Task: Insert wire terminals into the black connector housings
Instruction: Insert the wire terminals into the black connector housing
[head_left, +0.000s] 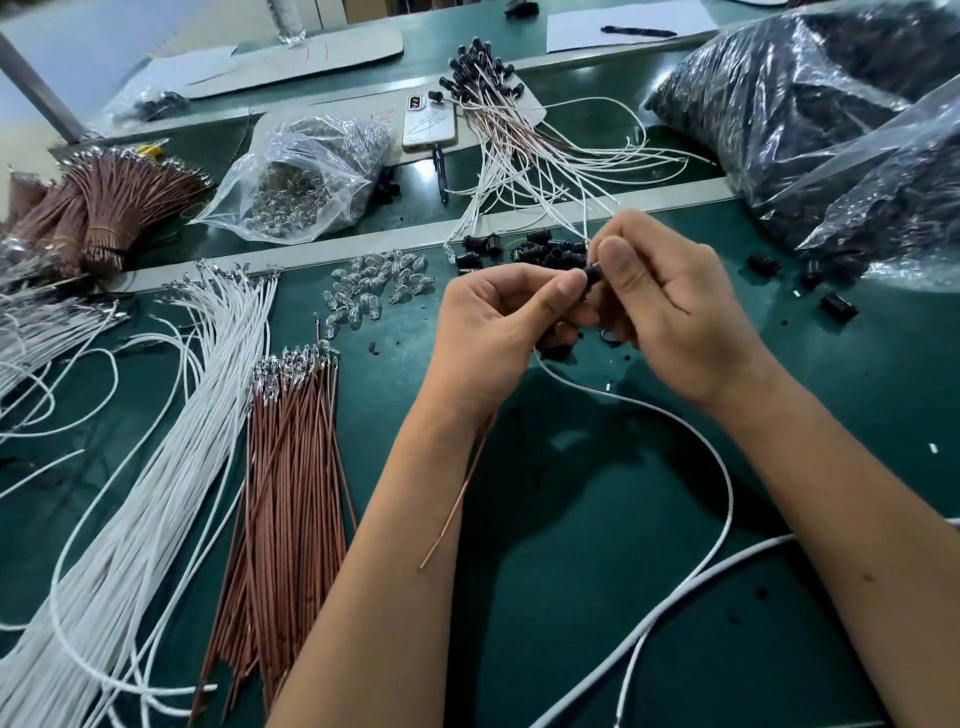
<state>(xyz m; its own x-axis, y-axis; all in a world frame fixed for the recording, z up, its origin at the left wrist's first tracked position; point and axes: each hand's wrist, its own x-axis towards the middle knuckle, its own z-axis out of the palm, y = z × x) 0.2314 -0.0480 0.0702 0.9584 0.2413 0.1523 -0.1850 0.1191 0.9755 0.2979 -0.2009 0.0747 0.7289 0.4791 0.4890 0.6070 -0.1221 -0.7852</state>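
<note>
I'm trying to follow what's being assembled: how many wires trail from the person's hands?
2. A brown wire hangs below the left hand; a white wire loops out under the right hand, which grips a black connector housing. Fingers could hide others.

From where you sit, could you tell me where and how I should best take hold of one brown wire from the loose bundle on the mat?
Pinch a brown wire on its bare insulated shaft just below the metal terminals, coming from above with the left hand. The wires lie flat, fanned toward you, terminals pointing away, so a grip near that end probably keeps the tip steady for the black housing.
</note>
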